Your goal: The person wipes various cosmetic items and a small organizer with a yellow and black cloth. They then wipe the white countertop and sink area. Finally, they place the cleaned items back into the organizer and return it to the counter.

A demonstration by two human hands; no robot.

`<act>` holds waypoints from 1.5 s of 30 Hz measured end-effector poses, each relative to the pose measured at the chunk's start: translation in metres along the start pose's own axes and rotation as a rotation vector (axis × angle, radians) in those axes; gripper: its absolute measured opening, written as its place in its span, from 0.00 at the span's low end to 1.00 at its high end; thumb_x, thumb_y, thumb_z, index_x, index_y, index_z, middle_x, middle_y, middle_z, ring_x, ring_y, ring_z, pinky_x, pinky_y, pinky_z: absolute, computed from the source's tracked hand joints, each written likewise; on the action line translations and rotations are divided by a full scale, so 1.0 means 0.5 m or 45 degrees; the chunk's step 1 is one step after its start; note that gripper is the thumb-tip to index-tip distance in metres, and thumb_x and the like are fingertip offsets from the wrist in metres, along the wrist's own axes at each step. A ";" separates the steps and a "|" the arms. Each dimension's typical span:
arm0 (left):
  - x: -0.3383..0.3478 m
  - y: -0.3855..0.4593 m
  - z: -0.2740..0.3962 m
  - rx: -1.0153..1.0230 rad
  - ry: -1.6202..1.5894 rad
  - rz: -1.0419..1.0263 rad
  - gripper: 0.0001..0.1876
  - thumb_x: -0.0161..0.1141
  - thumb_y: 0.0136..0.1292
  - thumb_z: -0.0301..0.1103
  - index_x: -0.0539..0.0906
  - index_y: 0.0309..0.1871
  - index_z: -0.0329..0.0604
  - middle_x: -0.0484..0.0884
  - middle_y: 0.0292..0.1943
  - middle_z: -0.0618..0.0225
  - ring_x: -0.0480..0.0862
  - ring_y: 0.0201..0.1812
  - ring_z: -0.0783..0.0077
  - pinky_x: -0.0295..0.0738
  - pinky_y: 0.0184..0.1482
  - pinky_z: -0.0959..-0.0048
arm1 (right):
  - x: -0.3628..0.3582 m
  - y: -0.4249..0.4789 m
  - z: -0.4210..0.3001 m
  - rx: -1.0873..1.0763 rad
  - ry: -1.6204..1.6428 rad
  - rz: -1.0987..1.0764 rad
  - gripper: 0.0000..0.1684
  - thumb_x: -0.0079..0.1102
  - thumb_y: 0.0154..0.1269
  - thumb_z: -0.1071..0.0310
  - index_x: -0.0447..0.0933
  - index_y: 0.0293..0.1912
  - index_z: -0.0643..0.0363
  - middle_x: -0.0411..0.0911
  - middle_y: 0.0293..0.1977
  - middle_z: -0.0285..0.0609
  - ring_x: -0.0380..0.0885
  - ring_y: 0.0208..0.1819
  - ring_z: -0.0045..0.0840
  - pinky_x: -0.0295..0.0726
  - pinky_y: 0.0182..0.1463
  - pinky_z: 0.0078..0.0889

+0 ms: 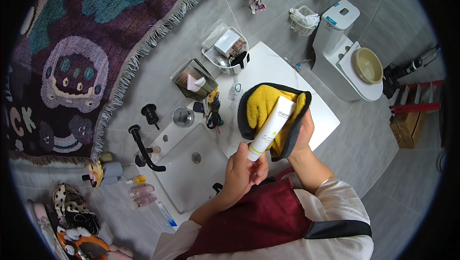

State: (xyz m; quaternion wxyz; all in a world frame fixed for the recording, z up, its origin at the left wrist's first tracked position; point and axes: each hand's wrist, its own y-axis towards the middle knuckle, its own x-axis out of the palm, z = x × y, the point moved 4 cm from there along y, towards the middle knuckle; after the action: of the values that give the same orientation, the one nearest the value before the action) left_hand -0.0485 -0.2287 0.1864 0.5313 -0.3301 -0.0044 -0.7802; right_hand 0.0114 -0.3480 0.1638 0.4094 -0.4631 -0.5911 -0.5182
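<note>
A white squeeze tube (272, 127) with a light green band near its cap is held at its cap end by my left hand (246, 170), thumb and fingers closed around it. Behind the tube, my right hand (304, 132) holds a yellow cloth with dark grey backing (260, 102), its fingers mostly hidden under the fabric. The tube lies against the cloth's yellow side. Both hands are above the front edge of the white countertop (276, 69), to the right of the sink (194, 184).
Beyond the sink are a black faucet (143, 148) and a clear cup (183, 117). A dark translucent organizer (196, 80) and a filled white basket (226, 50) stand at the counter's back. A toilet (341, 51) bearing a beige basin (367, 65) is at right.
</note>
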 end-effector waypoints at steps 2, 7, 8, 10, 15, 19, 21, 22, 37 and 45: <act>0.004 -0.001 0.004 0.012 -0.038 0.022 0.33 0.27 0.70 0.60 0.69 0.29 0.37 0.67 0.16 0.69 0.66 0.14 0.78 0.56 0.15 0.82 | -0.007 -0.011 0.008 0.015 0.051 -0.063 0.27 0.31 0.72 0.56 0.64 0.59 0.67 0.70 0.56 0.51 0.71 0.56 0.38 0.66 0.63 0.38; 0.008 -0.002 0.009 0.061 -0.055 0.012 0.33 0.28 0.70 0.60 0.70 0.30 0.37 0.67 0.16 0.68 0.64 0.13 0.78 0.57 0.16 0.81 | -0.006 -0.022 0.024 0.042 0.087 -0.150 0.26 0.41 0.67 0.60 0.65 0.58 0.68 0.72 0.52 0.49 0.73 0.53 0.33 0.70 0.59 0.34; 0.008 -0.002 0.009 0.048 -0.056 0.034 0.33 0.28 0.70 0.60 0.70 0.31 0.37 0.67 0.16 0.68 0.64 0.13 0.78 0.57 0.16 0.81 | 0.004 -0.021 0.025 0.090 0.097 -0.175 0.25 0.45 0.65 0.61 0.65 0.57 0.68 0.73 0.51 0.48 0.74 0.51 0.31 0.71 0.57 0.31; 0.010 -0.002 0.010 0.021 -0.061 0.071 0.33 0.28 0.70 0.61 0.70 0.31 0.37 0.67 0.16 0.68 0.64 0.13 0.78 0.57 0.16 0.81 | 0.006 -0.016 0.025 0.096 -0.086 -0.170 0.25 0.51 0.62 0.64 0.66 0.55 0.68 0.75 0.47 0.46 0.75 0.47 0.26 0.73 0.52 0.26; 0.003 -0.002 0.003 0.002 -0.055 0.040 0.33 0.28 0.70 0.61 0.71 0.32 0.37 0.69 0.16 0.67 0.66 0.14 0.78 0.56 0.15 0.81 | 0.036 0.003 0.000 0.093 -0.433 0.198 0.19 0.54 0.63 0.65 0.70 0.50 0.64 0.77 0.39 0.40 0.78 0.37 0.19 0.77 0.42 0.20; -0.006 0.002 -0.006 0.007 -0.022 -0.006 0.30 0.30 0.71 0.57 0.71 0.37 0.35 0.71 0.19 0.65 0.69 0.16 0.78 0.58 0.15 0.82 | 0.022 0.014 -0.015 0.113 -0.628 0.439 0.14 0.55 0.65 0.61 0.76 0.41 0.62 0.78 0.31 0.35 0.75 0.30 0.14 0.74 0.35 0.16; 0.002 0.000 -0.003 0.050 0.156 0.007 0.27 0.32 0.73 0.53 0.70 0.40 0.34 0.72 0.21 0.64 0.70 0.17 0.78 0.60 0.16 0.83 | 0.015 0.016 -0.020 0.106 -0.675 0.531 0.14 0.56 0.66 0.58 0.77 0.37 0.61 0.77 0.29 0.33 0.73 0.28 0.12 0.72 0.32 0.15; 0.005 -0.001 -0.001 0.071 0.245 0.014 0.25 0.34 0.73 0.51 0.70 0.42 0.34 0.73 0.22 0.64 0.71 0.18 0.78 0.61 0.16 0.83 | 0.015 0.018 -0.020 0.089 -0.697 0.566 0.15 0.55 0.66 0.57 0.77 0.36 0.60 0.77 0.28 0.32 0.72 0.27 0.11 0.71 0.31 0.15; 0.003 -0.001 -0.015 0.171 0.329 -0.152 0.21 0.30 0.74 0.48 0.65 0.39 0.38 0.73 0.24 0.61 0.72 0.20 0.79 0.65 0.20 0.82 | 0.039 0.008 -0.030 0.046 -0.817 0.616 0.17 0.52 0.68 0.53 0.76 0.35 0.58 0.76 0.26 0.30 0.70 0.25 0.10 0.70 0.29 0.13; 0.000 -0.002 -0.014 0.191 0.294 -0.183 0.22 0.30 0.74 0.50 0.65 0.37 0.39 0.73 0.24 0.61 0.72 0.20 0.78 0.66 0.20 0.82 | 0.049 0.010 -0.023 0.037 -0.834 0.686 0.20 0.50 0.67 0.52 0.76 0.33 0.59 0.75 0.23 0.33 0.71 0.22 0.12 0.69 0.26 0.15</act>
State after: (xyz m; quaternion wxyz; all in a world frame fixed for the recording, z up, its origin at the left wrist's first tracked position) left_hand -0.0528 -0.2310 0.1811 0.4941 -0.1964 -0.0251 -0.8466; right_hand 0.0104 -0.3561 0.1901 0.3273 -0.7354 -0.5551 -0.2096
